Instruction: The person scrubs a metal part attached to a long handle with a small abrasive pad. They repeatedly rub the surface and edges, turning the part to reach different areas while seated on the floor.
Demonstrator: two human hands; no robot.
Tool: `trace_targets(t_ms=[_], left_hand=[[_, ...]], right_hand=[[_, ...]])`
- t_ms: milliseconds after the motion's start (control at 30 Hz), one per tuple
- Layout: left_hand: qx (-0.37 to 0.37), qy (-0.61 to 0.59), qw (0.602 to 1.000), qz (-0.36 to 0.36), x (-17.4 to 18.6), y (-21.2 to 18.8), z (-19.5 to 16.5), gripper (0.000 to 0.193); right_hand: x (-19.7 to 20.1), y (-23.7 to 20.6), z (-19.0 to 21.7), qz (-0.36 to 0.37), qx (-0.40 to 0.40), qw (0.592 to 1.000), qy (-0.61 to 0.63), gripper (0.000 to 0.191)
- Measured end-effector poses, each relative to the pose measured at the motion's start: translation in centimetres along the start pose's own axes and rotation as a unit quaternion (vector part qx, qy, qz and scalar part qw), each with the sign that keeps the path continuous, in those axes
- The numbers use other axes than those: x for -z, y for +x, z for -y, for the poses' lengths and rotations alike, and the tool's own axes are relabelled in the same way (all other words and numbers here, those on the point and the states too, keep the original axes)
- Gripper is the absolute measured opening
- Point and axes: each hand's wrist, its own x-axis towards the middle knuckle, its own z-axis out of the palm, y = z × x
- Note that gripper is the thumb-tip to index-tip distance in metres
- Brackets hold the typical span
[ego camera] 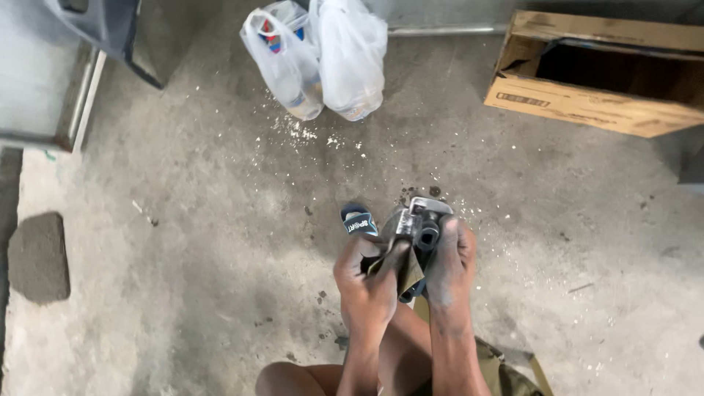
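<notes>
Under me is a bare concrete floor [220,220], grey, stained and pretty gritty. There are white crumbs [308,132] scattered just in front of two thin plastic bags [315,55] that sit on it side by side, touching. Off to my right an open cardboard box [594,81] lies on its side. A dark flat patch [37,257] sits at the left edge.

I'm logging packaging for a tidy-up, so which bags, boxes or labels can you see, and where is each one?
Two plastic bags: top centre on the floor, translucent white, knotted.
Cardboard box: top right, brown, open, lying on its side, printed strip.
Label tab: by the left hand, dark blue with white print.
</notes>
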Motion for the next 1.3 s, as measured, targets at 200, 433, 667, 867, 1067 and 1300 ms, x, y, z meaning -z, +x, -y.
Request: trace_targets(t_ms=[200, 433, 667, 867, 1067, 1300], left_hand=[[-0.143, 0.016, 0.989, 0.041, -1.6, 2.4, 0.3, 0.032], [-0.13, 0.033, 0.991, 0.005, -0.9, 0.2, -0.4, 0.029], [-0.129, 0.04, 0.991, 0.013, -0.4, 1.0, 0.5, 0.034], [-0.18, 0.037, 0.982, 0.039, -0.8, 2.2, 0.1, 0.036], [-0.186, 0.059, 0.98, 0.03, -1.4, 2.2, -0.8, 0.033], [-0.202, 0.058, 0.976, 0.058, -0.5, 1.7, -0.1, 0.023]], right_hand=[[0.2, -0.3, 0.1, -0.035, -0.031, 0.998, -0.037, 0.046], [0.1, 0.0, 0.5, 0.006, 0.024, 1.0, -0.017, 0.047], [-0.2, 0.1, 0.5, -0.007, 0.009, 0.998, -0.058, 0.047], [0.1, -0.1, 0.3, 0.004, 0.014, 0.996, -0.087, 0.048], [0.8, -0.5, -0.1, 0.008, 0.041, 0.998, -0.046, 0.044], [1.2, -0.9, -0.5, -0.024, -0.022, 0.999, 0.023, 0.038]])
